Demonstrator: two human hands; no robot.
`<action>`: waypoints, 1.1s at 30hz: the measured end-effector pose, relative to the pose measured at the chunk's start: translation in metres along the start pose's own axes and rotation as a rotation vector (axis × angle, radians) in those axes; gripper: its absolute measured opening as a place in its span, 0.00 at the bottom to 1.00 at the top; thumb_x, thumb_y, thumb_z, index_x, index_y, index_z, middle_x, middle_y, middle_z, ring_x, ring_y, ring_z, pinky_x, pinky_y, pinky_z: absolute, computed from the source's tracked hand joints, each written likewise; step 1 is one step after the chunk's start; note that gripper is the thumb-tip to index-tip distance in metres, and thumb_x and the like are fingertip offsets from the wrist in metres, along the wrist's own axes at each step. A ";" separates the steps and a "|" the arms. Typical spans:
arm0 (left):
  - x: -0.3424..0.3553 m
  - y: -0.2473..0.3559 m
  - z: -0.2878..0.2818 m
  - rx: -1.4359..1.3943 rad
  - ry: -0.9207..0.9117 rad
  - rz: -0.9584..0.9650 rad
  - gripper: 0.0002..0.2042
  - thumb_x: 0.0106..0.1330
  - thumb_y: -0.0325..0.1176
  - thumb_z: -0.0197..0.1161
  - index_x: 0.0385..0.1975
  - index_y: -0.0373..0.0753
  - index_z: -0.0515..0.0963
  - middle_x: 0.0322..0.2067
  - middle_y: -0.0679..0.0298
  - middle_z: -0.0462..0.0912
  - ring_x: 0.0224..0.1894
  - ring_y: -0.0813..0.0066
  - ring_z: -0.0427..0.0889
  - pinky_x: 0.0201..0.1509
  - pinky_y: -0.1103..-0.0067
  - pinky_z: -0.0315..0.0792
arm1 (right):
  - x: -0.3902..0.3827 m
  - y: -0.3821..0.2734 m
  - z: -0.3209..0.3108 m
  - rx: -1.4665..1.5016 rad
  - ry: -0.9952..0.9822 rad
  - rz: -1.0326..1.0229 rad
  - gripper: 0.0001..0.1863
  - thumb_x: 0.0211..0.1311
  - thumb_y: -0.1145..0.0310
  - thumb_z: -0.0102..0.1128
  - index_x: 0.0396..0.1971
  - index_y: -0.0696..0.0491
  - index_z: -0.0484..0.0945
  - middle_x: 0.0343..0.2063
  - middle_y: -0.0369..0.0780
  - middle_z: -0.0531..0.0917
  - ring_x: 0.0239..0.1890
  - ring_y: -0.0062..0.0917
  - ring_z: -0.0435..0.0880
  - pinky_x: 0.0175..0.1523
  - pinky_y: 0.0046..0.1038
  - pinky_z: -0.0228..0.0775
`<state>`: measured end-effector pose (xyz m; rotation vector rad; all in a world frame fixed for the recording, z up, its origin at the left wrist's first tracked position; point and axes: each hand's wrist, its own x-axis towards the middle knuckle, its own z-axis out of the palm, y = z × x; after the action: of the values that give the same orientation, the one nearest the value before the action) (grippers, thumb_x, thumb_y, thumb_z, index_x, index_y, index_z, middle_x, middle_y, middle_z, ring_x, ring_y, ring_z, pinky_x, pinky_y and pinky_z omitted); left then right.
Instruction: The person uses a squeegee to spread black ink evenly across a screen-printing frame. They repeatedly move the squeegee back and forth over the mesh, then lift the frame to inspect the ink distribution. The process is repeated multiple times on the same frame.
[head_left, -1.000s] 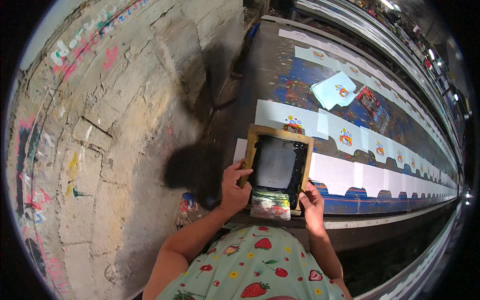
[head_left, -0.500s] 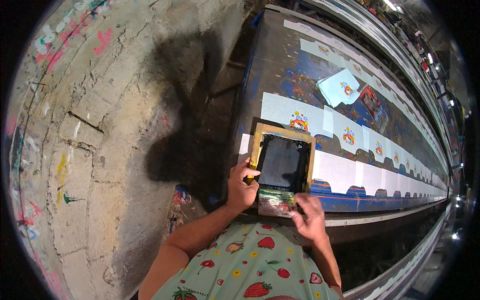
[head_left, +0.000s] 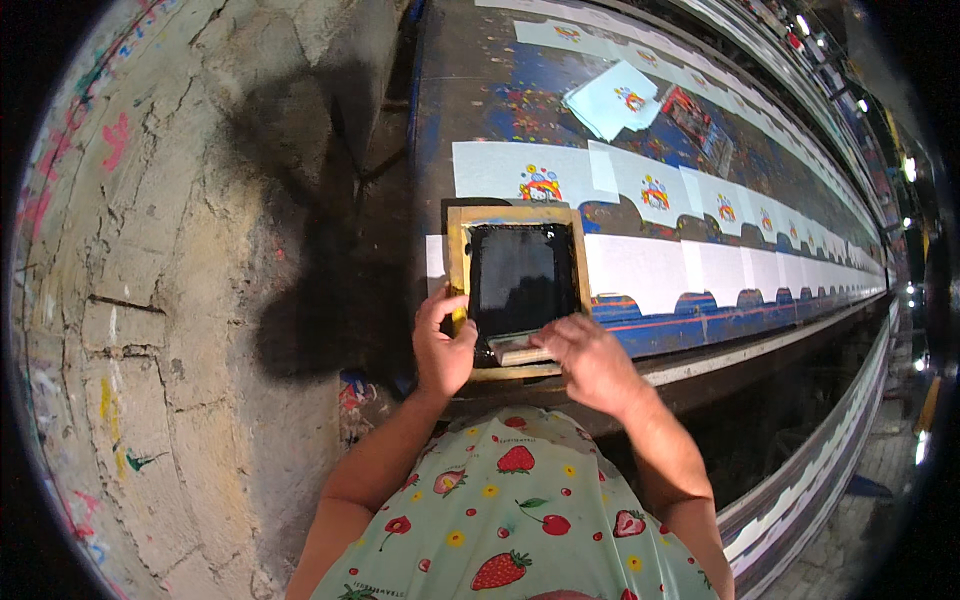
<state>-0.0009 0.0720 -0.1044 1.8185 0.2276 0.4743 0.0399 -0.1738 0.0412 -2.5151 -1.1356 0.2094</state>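
A wooden-framed screen (head_left: 522, 217) with a dark, inked middle lies over the row of white paper pieces on the long table. My left hand (head_left: 440, 345) grips the frame's left side near its lower corner. My right hand (head_left: 590, 360) has its fingers closed on a flat squeegee (head_left: 515, 352), held inside the frame along its lower end. Behind the screen, printed white pieces (head_left: 654, 195) carry a small colourful motif.
A stack of pale blue pieces (head_left: 600, 105) and an ink-smeared tool (head_left: 690, 125) lie farther back. A rough painted wall (head_left: 140, 250) runs along the left. The table's metal rail (head_left: 720, 365) crosses near me, above a dark gap.
My right hand has let go of the frame's right side and taken the squeegee, moving it from below the frame up into the screen. The camera's view has shifted.
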 end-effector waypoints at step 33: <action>0.016 0.004 -0.011 -0.044 -0.102 0.019 0.29 0.68 0.09 0.69 0.68 0.40 0.80 0.70 0.54 0.81 0.63 0.66 0.88 0.64 0.72 0.84 | 0.003 0.013 0.004 0.023 0.056 0.073 0.32 0.52 0.87 0.66 0.60 0.55 0.87 0.56 0.46 0.89 0.60 0.48 0.86 0.69 0.46 0.80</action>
<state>0.0081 0.0870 -0.0949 1.7979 0.1295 0.3955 0.0496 -0.1784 0.0322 -2.5275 -1.0154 0.1687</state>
